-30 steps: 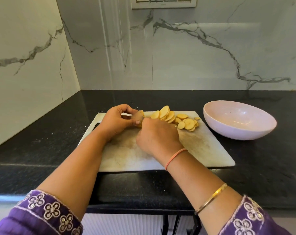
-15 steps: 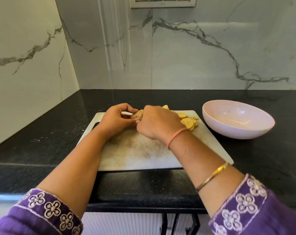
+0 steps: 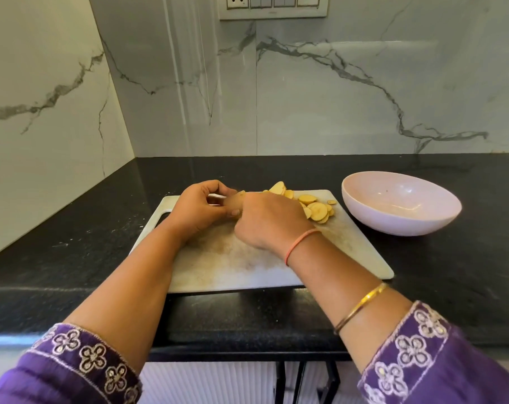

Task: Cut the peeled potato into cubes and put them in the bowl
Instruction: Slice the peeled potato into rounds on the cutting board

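The left hand (image 3: pixel 199 209) grips the potato (image 3: pixel 235 200) stub. The right hand (image 3: pixel 269 221) is against its fingers, with slices (image 3: pixel 314 207) just beyond and the bowl (image 3: pixel 399 223) well apart.

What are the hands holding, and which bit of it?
The left hand grips the potato piece by its left end. The right hand is curled beside it; what it holds is hidden.

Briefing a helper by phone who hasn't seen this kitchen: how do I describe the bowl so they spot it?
Find the black countertop under the marble wall, then the white cutting board on it. The bowl stands just right of the board's far corner: pale pink, wide, shallow, the only dish there.
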